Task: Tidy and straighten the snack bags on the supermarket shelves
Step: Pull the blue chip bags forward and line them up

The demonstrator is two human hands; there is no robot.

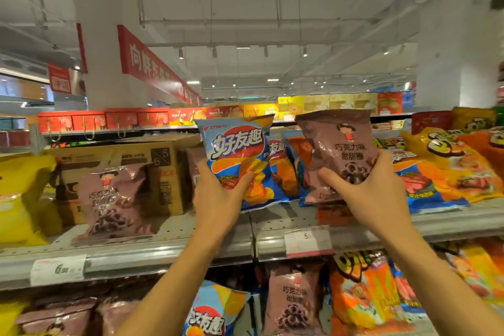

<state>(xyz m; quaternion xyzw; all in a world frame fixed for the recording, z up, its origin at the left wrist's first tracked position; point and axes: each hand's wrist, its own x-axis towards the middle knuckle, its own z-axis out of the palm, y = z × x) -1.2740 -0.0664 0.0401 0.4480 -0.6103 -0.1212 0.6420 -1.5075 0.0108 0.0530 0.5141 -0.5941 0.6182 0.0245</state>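
two snack bags held up over the top shelf

the blue chip bag [236, 155] carries big white characters reading 好友趣 across a red swirl, with ridged chips pictured below. the brown bag [339, 150] shows a small cartoon figure and the words 巧克力味 甜甜圈, above a picture of dark rings. price tags sit on the front rail of the shelf [174, 254]: one [57, 269] near the left end reads about 6.9 (the last digit is blurred), another [306, 241] near the middle shows a 5.

on the shelf, a second brown bag [114, 199] of the same print leans against a cardboard carton [128, 172] marked 5 and 6 on its side. a yellow bag [21, 196] lies at the left end, and orange bags [461, 163] pile toward the right end. more blue 好友趣 bags [283, 169] stand just behind the two held ones, partly hidden by them. the shelf below holds further brown, blue and orange bags. a red banner [155, 65] with white characters hangs overhead, only partly legible.

the left hand [221, 196] grips the blue chip bag by its lower left corner, thumb curled over the front, fingers behind. the right hand [365, 188] grips the brown bag at its lower part, thumb pressed on the front and fingers wrapped round the right edge. both bags are upright, above the middle of the shelf's front edge, side by side and apart.
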